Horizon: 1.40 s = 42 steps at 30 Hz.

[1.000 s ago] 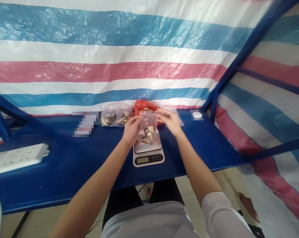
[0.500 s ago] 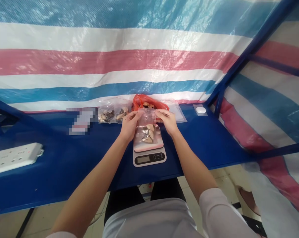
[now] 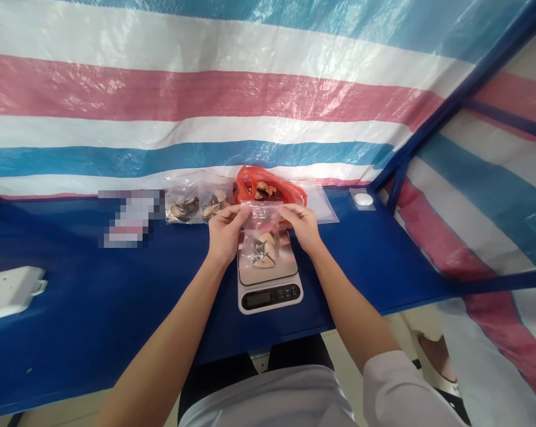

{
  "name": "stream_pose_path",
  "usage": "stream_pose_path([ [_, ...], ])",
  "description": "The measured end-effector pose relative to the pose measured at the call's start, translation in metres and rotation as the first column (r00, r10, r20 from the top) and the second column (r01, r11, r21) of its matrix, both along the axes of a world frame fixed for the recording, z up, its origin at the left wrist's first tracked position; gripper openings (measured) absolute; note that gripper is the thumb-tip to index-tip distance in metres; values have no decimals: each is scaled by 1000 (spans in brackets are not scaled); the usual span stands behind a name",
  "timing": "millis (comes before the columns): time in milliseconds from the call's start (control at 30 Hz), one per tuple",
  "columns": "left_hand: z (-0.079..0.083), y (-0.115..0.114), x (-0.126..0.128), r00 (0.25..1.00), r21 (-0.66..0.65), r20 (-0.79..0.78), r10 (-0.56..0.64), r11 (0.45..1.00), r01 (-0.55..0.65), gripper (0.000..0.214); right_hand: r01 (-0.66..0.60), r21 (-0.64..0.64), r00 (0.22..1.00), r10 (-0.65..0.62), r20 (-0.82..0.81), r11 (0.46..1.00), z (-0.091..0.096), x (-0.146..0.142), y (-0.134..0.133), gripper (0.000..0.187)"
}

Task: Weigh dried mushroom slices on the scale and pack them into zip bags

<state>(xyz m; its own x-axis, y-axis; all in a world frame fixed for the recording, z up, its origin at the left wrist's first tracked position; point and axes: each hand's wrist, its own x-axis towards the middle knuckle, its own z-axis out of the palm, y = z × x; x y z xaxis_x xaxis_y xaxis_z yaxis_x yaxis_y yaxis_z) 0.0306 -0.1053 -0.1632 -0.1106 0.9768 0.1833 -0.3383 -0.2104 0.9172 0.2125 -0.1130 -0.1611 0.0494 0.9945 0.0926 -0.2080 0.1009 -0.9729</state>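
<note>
A blue table (image 3: 72, 338) is carrying a red plastic bag (image 3: 250, 184) and, just in front of it, a digital kitchen scale (image 3: 270, 296). A clear zip-top bag (image 3: 261, 216) of pale dried pieces (image 3: 265, 249) is standing on the scale's platform, its top edge clamped between the left hand (image 3: 226, 234) and right hand (image 3: 301, 226), pinching from either side.

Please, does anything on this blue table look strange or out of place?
One thing: a blurred, pixelated rectangular patch on the blue table, left of the clear plastic bags of brown pieces. It looks odd because nothing in it can be read. The clear zip bag pinched by the left hand and right hand looks intact.
</note>
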Motion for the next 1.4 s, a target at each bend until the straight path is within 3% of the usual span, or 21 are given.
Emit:
stream_pose_path([
  [267,1,2,-3,993,-32,118,-4,999,7,31,10,34,1000,-11,9,999,5,0,-5,35],
  [500,-3,1,-4,998,-30,68,8,1000,-6,22,21,121,1000,-18,-23,992,2,-2,-6,29],
  [700,-2,0,-4,999,-32,42,1,999,1,23,21,42,1000,-20,-17,999,3,-4,-6,39],
  [1000,7,-1,-8,994,-72,101,-40,996,47,29,54,66,998,-57,37,996,4,-5,-8,36],
  [1400,-5,3,-10,998,-42,59,36,999,-33,25,93,79,992,-99,78,993,4,-6,-10,30],
])
